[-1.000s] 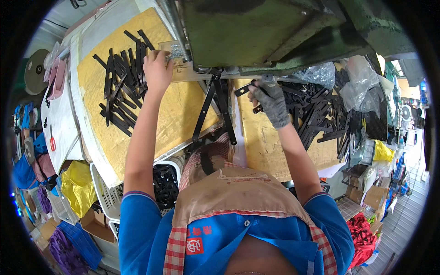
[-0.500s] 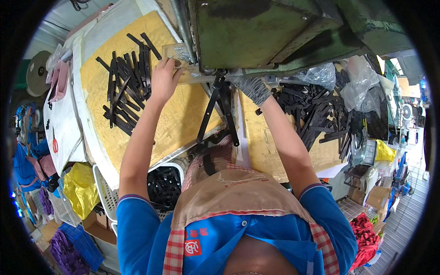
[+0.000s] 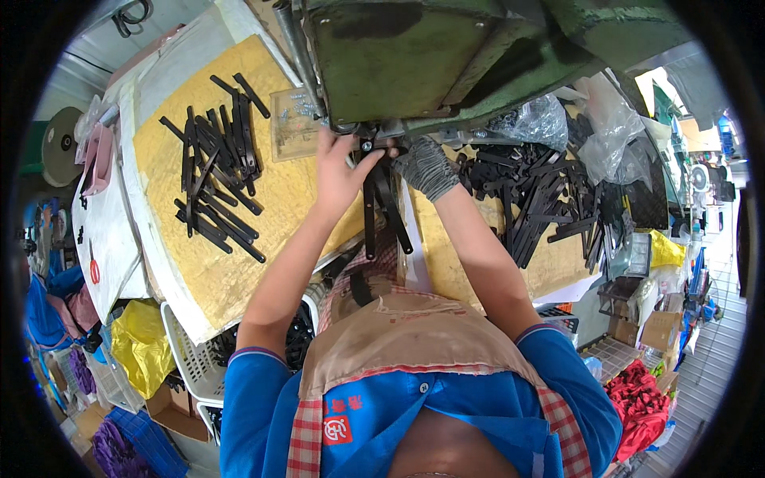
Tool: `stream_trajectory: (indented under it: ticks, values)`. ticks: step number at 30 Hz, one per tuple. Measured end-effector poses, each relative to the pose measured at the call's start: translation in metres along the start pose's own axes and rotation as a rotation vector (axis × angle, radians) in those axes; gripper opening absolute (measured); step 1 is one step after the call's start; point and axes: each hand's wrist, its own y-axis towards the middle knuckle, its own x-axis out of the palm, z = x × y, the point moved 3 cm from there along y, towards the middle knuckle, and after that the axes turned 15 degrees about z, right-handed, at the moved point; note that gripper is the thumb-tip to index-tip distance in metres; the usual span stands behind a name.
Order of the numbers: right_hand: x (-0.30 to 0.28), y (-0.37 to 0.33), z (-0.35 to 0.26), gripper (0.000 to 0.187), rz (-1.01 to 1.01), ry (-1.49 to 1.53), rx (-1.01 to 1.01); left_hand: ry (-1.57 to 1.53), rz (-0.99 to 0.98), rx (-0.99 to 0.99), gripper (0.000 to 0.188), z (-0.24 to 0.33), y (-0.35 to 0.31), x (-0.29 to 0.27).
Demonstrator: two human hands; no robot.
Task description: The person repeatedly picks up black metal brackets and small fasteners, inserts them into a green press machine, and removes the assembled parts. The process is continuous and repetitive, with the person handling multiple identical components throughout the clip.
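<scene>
Under the green machine head, a pair of black flat strips, joined at the top by a pale round fastener, hangs down in a narrow V. My bare left hand pinches the joined top end, with its thumb across the strips. My right hand, in a grey knit glove, is curled at the right side of the same end, its fingertips against a short black part there. Left of my bare hand lies a clear shallow tray with small silvery fasteners in it.
The green machine overhangs the bench from behind. Loose black strips lie on the left yellow board, and a larger pile covers the right board. Clear plastic bags sit behind that pile. A white basket stands below left.
My left hand has moved right, from the fastener tray to the strips' joined end. The hanging strips have swung closer together. My right hand has come slightly out from beneath the machine.
</scene>
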Motion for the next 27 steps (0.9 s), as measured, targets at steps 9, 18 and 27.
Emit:
stream_trajectory:
  ticks: [9, 18, 27]
  values:
    - [-0.010, 0.021, 0.006, 0.024, -0.050, -0.060, -0.056, -0.729, -0.495, -1.329, 0.034, 0.000, -0.118, 0.002]
    - [-0.066, -0.080, -0.055, 0.033, -0.124, -0.464, -0.216, -0.882, -0.350, -1.325, 0.036, 0.024, -0.097, -0.020]
    - [-0.181, -0.090, -0.123, 0.061, 0.514, -2.033, -1.084, 0.279, 0.227, -0.662, 0.031, -0.052, -0.180, -0.186]
